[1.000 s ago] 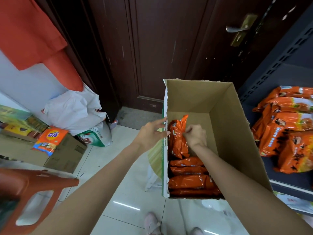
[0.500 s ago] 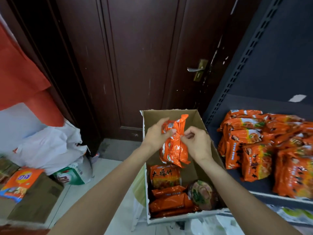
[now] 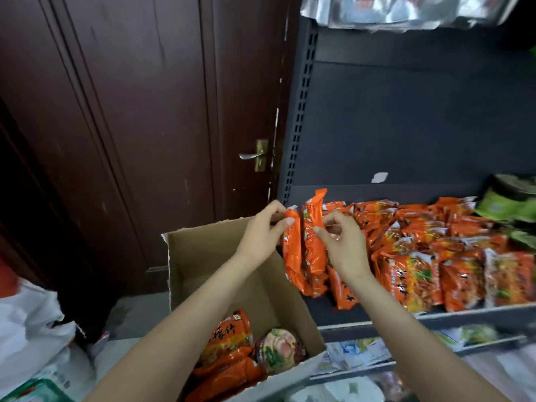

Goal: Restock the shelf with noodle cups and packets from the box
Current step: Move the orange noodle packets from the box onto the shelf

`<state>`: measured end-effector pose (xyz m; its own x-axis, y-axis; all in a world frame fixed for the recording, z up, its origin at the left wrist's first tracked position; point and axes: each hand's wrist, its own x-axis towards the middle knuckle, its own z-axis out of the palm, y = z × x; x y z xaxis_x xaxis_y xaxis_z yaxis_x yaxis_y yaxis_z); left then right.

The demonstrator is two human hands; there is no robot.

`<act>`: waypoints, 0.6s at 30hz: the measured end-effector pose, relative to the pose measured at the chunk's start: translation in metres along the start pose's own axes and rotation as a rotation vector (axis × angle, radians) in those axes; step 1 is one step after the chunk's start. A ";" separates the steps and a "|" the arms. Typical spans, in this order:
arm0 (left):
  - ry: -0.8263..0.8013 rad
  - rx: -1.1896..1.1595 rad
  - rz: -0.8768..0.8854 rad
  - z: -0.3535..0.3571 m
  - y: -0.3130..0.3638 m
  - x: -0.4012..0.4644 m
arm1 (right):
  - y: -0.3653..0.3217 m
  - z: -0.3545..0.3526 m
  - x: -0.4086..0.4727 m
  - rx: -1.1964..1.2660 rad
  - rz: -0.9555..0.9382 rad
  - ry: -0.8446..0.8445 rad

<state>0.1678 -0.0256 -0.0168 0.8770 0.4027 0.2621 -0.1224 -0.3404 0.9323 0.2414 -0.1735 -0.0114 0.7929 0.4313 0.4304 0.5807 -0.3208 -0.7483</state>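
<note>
Two packets held up between box and shelf, about to be shelved.

The left hand pinches the top of one orange packet and the right hand pinches another, both hanging upright, side by side, at the left end of the shelf. Each grip is closed on its packet by thumb and fingertips. The step in hand looks like carrying stock across; next, the packets need setting beside the row already there. More packets and a cup remain in the box.

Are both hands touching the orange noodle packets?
Touching. The head view shows the left hand and right hand pinching the orange noodle packets between fingers.
</note>
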 end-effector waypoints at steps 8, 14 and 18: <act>-0.103 -0.080 -0.107 0.071 -0.001 0.011 | 0.063 -0.069 -0.005 -0.061 0.303 0.082; -0.220 -0.051 -0.188 0.106 -0.019 0.012 | 0.103 -0.071 -0.019 -0.121 0.460 -0.061; -0.349 0.064 -0.219 0.127 -0.027 0.022 | 0.117 -0.064 -0.022 -0.055 0.474 -0.104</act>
<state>0.2495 -0.1151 -0.0679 0.9853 0.1628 -0.0515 0.1043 -0.3355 0.9362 0.3040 -0.2741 -0.0759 0.9513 0.3082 -0.0058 0.1715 -0.5446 -0.8210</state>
